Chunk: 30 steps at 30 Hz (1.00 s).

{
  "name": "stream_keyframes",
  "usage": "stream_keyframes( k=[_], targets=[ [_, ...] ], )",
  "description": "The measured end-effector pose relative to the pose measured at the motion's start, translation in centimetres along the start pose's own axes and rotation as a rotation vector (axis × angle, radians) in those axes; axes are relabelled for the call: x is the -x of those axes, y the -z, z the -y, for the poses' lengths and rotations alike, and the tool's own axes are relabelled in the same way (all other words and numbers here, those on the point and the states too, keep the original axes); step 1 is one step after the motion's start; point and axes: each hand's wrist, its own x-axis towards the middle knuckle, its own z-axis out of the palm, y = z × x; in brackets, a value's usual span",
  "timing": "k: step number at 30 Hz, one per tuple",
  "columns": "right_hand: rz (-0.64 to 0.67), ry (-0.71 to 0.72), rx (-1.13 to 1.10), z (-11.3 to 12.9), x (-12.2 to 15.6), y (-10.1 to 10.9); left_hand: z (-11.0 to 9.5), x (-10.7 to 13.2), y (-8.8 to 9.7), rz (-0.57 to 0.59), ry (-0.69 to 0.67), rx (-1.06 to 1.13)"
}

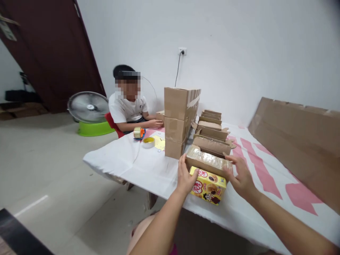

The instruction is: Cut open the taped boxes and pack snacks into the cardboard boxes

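Note:
At the table's near edge, my left hand (186, 179) lies along the left end of a small cardboard box (205, 164), its thumb by a yellow printed snack box (208, 187). My right hand (240, 177) grips the right end of the same cardboard box, thumb and fingers curved round the corner. Shiny clear plastic or tape shows over the cardboard box's top. Directly in front of it, on my side, sits the yellow box, with pictures of filled snacks. Behind it runs a row of open cardboard boxes (212, 132) with raised flaps.
Taped cartons (175, 129) stand stacked left of the row. A tape dispenser (139, 132) and tape roll (148, 142) lie further left. Another person (129, 109) sits at the far side, hands by a box. A large cardboard sheet (297, 141) leans right; a fan (89, 106) stands left.

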Motion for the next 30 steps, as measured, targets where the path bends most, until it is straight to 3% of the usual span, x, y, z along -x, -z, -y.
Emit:
stream_keyframes(
  k=[2, 5, 7, 10, 17, 30],
  targets=[
    [0.197, 0.027, 0.055, 0.9, -3.8, -0.8, 0.0, -0.1, -0.1, -0.005, 0.030, 0.037],
    [0.518, -0.192, 0.104, 1.5, -8.4, -3.4, 0.0, -0.2, -0.1, -0.030, 0.040, 0.063],
    [0.648, -0.299, 0.117, 1.5, -10.5, -5.2, 0.1, -0.2, 0.0, -0.042, 0.028, 0.068],
    [0.742, -0.325, 0.115, 1.6, -12.2, -7.1, 0.4, -0.3, 0.4, -0.048, 0.034, 0.097],
    [0.843, -0.258, 0.028, 3.0, -12.3, -7.2, 1.1, -1.3, 1.2, -0.066, 0.114, 0.311],
    [0.762, -0.198, -0.060, 4.3, -11.3, -7.5, 1.2, -2.2, 0.5, -0.152, 0.156, 0.397]
  ],
)
